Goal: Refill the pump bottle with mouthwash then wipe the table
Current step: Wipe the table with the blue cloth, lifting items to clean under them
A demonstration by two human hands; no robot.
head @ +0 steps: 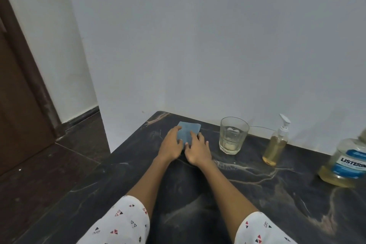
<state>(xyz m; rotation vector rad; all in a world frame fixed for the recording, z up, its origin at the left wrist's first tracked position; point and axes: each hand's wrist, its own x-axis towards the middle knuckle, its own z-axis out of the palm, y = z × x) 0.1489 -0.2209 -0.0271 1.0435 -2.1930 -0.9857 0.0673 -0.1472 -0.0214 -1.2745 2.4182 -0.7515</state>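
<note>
Both hands, left (172, 145) and right (197, 149), spread flat on blue cloth (187, 132) at far surface (198, 194) corner. Pump bottle (276, 144) looks filled; wiping step now. Next: sliding cloth with pressure.

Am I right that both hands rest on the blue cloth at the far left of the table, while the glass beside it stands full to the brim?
Not quite: the head view shows the glass nearly empty, with only a little liquid at the bottom. Both the left hand and right hand do rest on the blue cloth.
</note>
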